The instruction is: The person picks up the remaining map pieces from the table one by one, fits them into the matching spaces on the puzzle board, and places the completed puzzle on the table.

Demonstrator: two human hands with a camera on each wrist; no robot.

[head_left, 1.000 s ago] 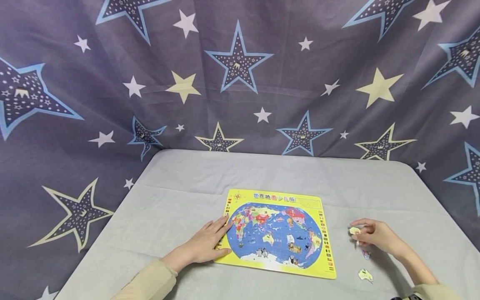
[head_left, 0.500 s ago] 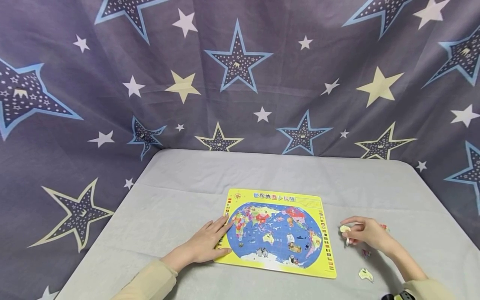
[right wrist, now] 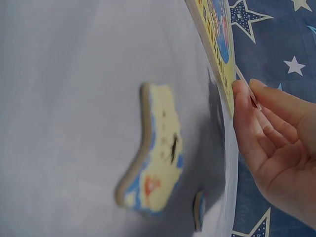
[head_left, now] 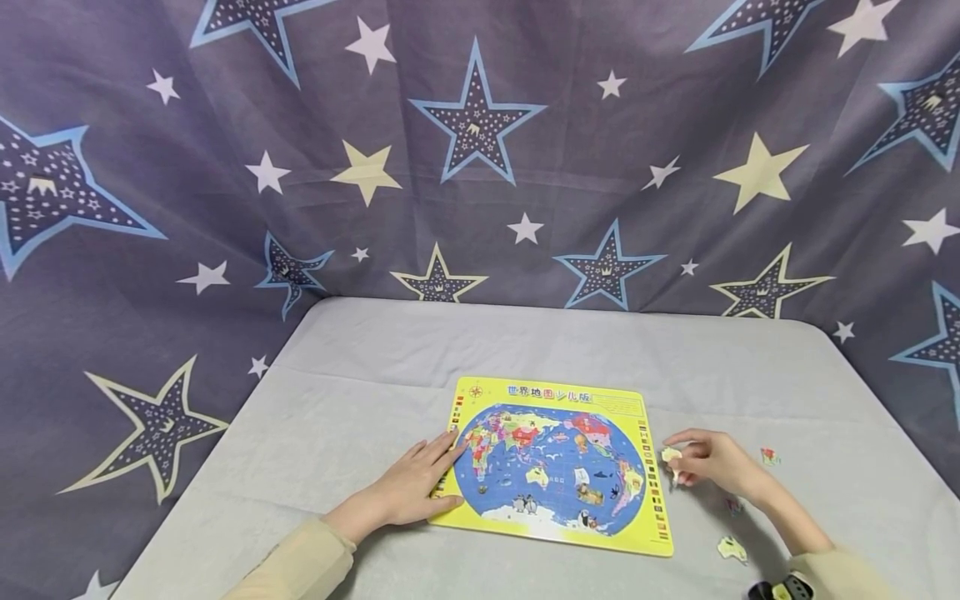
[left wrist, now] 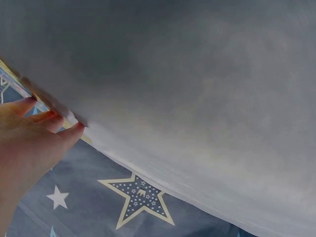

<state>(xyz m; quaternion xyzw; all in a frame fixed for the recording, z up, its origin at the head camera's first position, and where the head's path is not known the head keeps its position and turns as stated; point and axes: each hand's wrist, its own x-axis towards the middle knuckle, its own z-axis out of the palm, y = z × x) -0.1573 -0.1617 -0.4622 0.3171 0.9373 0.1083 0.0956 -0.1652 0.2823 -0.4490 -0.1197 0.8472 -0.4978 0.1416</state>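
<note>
“Puzzle board [head_left: 555, 500] with a world map lies flat on the gray cloth [head_left: 375, 367], as I see it from far away. Who's holding what?”

“I see the left hand [head_left: 408, 483] resting on the board's left edge, fingers straight. The right hand [head_left: 708, 458] pinches a pale yellow puzzle piece [head_left: 670, 454] just beside the board's right edge.”

“Easy to hold?”

“I think so. It looks light, stiff and thin, maybe a bit slippery. I'd take it by its edges, so no corner gets bent.”

grey table [head_left: 525, 342], yellow-edged map board [head_left: 551, 458], cream puzzle piece [head_left: 732, 549], reddish piece [head_left: 768, 455], small piece [head_left: 733, 505] between them
</note>
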